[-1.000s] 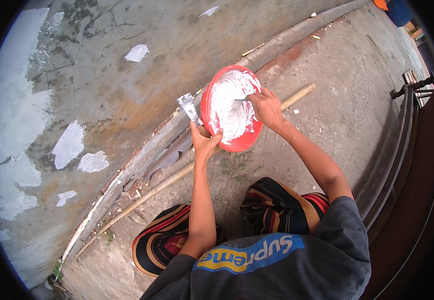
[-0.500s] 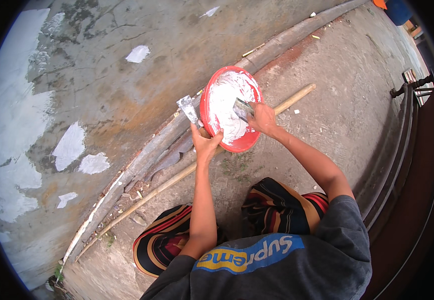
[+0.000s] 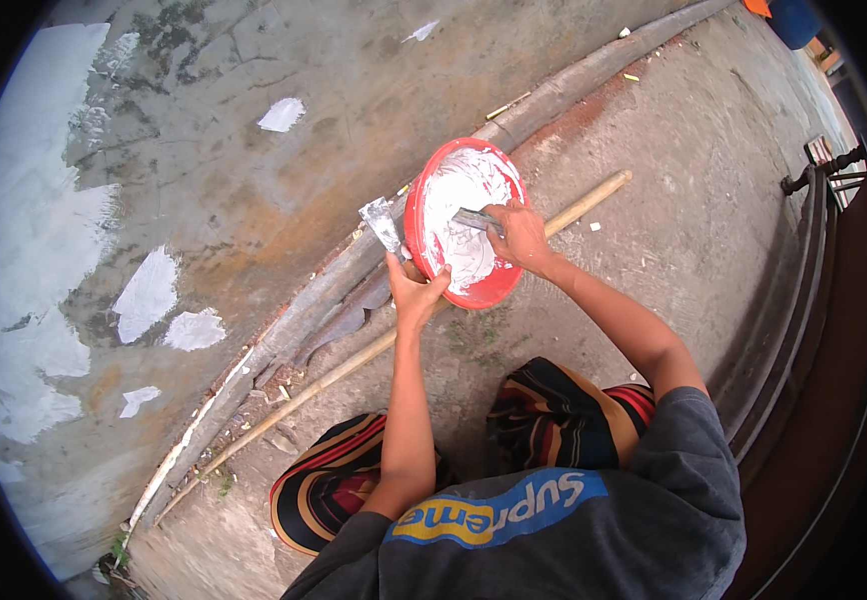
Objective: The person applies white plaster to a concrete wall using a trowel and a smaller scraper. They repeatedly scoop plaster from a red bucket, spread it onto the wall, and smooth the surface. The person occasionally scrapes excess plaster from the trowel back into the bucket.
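Note:
A red round bowl point(image 3: 416, 215) smeared with white paste stands tilted on the ground in front of me. My left hand point(image 3: 415, 292) grips its near rim and also holds a flat metal scraper point(image 3: 384, 224) that sticks up beside the bowl's left edge. My right hand point(image 3: 520, 235) is inside the bowl, closed on a second putty knife point(image 3: 472, 219) whose blade lies in the white paste. My knees in striped shorts point(image 3: 554, 410) are below.
A grey wall point(image 3: 254, 130) with white filler patches point(image 3: 150, 292) runs along the left. A long wooden pole point(image 3: 594, 195) lies on the concrete floor behind the bowl. A dark railing point(image 3: 824, 170) stands at the right.
My right hand has moved from the bowl's far right rim down into its middle, dragging the putty knife through the paste. The left hand stays on the rim.

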Motion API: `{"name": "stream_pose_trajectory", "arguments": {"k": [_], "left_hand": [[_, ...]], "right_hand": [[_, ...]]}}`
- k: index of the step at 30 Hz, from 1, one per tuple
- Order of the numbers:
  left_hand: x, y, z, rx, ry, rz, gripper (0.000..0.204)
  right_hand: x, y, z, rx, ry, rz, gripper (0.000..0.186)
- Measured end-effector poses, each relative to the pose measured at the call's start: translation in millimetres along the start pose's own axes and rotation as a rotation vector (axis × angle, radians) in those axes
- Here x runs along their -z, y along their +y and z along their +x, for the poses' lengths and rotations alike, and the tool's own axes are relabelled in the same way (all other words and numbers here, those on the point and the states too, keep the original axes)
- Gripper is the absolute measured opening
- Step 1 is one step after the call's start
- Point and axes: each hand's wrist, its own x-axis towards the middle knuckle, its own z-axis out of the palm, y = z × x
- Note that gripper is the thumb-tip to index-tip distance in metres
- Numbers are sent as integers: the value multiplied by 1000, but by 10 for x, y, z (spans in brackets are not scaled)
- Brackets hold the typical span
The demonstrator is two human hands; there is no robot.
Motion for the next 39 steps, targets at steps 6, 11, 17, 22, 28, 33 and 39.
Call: {"name": "stream_pose_trajectory", "arguments": {"k": [6,11,17,22,28,33,39], "left_hand": [[-26,51,-34,49,17,-61,87],[-21,39,-28,47,33,-16,86],[36,26,-69,45,-36,-44,87],[4,58,-65,32,-38,-2,87],[-23,-60,-79,155,179,-125,88],[-243,-100,-94,275,247,-251,88],[-1033,-404,-288,338,-13,-165,64]], "right_hand": [[-71,-57,-137,90,-95,36,32],[-37,-168,-169,100,-172,25,33],[36,-201,-3,43,-447,11,44],[40,72,-14,-220,-487,444,40],[318,441,-54,-598,-644,1127,52],[792,236,-99,-596,-424,1704,52],[1542,-152,69,-372,-141,1965,21]]}}
